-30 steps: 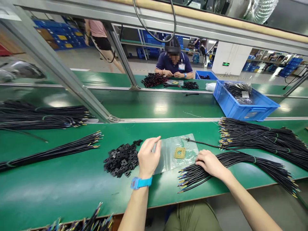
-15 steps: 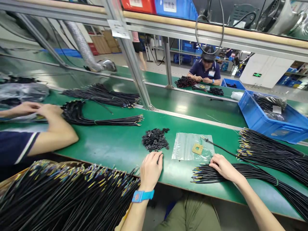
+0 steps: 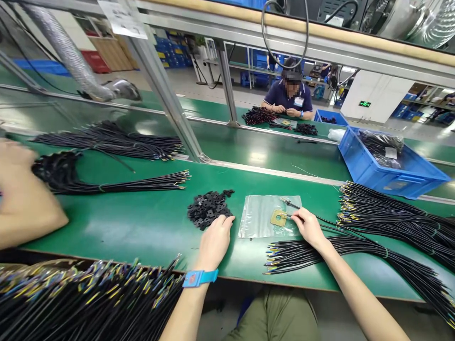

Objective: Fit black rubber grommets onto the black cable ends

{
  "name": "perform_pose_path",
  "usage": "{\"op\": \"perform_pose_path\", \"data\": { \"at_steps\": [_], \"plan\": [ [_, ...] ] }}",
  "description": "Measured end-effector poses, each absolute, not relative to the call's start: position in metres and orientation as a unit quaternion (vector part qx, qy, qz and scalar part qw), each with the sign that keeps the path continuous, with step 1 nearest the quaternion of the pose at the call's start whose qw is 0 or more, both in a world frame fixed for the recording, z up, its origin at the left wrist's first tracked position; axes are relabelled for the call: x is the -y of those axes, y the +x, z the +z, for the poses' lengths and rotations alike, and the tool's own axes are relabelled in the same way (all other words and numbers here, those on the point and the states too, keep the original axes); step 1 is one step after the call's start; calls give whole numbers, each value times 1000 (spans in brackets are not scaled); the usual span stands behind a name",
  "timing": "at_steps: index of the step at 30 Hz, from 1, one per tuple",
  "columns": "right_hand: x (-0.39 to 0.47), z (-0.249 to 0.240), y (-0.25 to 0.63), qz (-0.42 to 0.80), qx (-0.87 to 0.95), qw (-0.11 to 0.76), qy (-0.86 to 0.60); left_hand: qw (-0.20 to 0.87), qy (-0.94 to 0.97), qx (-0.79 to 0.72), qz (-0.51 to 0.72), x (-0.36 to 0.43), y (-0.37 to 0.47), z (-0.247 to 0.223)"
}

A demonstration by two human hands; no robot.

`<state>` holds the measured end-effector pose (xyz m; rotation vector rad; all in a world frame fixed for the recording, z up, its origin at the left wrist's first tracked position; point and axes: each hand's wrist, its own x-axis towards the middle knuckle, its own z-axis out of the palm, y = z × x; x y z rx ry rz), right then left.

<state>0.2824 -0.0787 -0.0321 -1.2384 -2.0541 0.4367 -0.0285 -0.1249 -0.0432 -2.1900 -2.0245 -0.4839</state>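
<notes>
My left hand (image 3: pixel 215 239), a blue band on its wrist, is at the front edge of a pile of small black parts (image 3: pixel 206 208). Its fingers are together; anything between them is too small to make out. My right hand (image 3: pixel 308 227) pinches a black cable (image 3: pixel 292 217), whose end lies over the yellowish square piece with a hole (image 3: pixel 278 218). That piece rests on a clear plastic bag (image 3: pixel 253 213). Another cable end (image 3: pixel 287 202) lies across the bag. Just below my right hand is a bundle of black cables (image 3: pixel 287 255).
A larger cable bundle (image 3: pixel 373 208) and a blue bin (image 3: pixel 398 180) are at the right. More bundles (image 3: pixel 149 183) lie left, beside another person's arm (image 3: pixel 28 199). Many cables (image 3: pixel 88 303) fill the lower left. A metal post (image 3: pixel 163 90) rises behind. Someone sits across (image 3: pixel 289 94).
My right hand has moved from the lower bundle to the bag, now with a cable end at the square piece. My left hand has reached closer to the black parts. The view has shifted right.
</notes>
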Motion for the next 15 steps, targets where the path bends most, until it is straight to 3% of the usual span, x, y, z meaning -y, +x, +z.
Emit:
{"op": "perform_pose_path", "data": {
  "at_steps": [5,9,12,15],
  "plan": [
    [77,-40,275,150,800,321,-484,90,-710,662,-221,129,-32,-43],
    [78,-40,272,83,837,244,-484,83,-691,646,-313,133,-29,-37],
    [80,-38,269,11,866,161,-474,-12,-623,644,-444,131,-14,-22],
    [80,-38,268,-8,873,135,-469,-211,-515,606,-569,113,9,2]
  ]
}}
